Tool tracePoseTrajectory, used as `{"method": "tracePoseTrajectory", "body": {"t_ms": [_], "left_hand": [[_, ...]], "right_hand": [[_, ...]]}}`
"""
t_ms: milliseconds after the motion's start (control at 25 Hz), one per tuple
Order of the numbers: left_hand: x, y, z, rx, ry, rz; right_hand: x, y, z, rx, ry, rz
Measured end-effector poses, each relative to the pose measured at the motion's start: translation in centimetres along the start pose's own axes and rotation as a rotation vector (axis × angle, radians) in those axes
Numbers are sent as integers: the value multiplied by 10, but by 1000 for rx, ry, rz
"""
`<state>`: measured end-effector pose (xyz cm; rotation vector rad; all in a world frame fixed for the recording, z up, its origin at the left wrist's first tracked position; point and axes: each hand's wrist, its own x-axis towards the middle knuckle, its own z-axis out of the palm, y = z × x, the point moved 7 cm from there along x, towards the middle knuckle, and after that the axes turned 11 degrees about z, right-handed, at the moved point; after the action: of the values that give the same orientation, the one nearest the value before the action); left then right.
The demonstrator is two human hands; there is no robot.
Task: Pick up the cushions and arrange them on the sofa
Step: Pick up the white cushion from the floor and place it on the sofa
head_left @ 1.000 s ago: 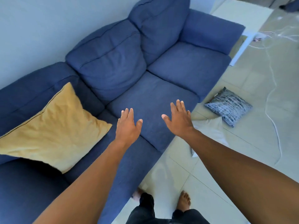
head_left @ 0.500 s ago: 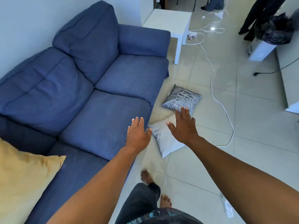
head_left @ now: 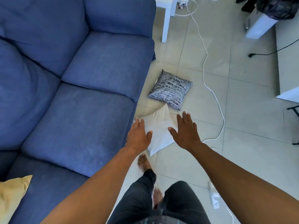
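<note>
Both hands (head_left: 161,135) spread flat above white cushion (head_left: 159,131) beside sofa (head_left: 80,94).

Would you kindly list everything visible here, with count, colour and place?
sofa: one, blue, left.
yellow cushion: one, on the sofa, bottom left corner.
patterned cushion: one, black and white, on the floor beside the sofa.
white cushion: one, on the floor, nearer than the patterned one, under the hands.
white cable: one, trailing across the floor tiles.
black cable: one, floor, upper right.
table: one, white, top centre, only partly in view.
left hand: open, over the white cushion's left edge.
right hand: open, over its right edge.
feet: two, bare, on the floor.
</note>
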<state>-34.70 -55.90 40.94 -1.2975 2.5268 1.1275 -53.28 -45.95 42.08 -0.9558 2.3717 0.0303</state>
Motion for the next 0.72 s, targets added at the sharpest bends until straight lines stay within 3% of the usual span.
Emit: {"method": "tracePoseTrajectory", "body": {"t_ms": [280,720], "left_hand": [[89,-40,53,-48,-112,-137],[227,-185,237,-129,-78,-402]], "right_hand": [[114,11,27,9,-65,-8],[316,53,234,-90,-227,-67]]}}
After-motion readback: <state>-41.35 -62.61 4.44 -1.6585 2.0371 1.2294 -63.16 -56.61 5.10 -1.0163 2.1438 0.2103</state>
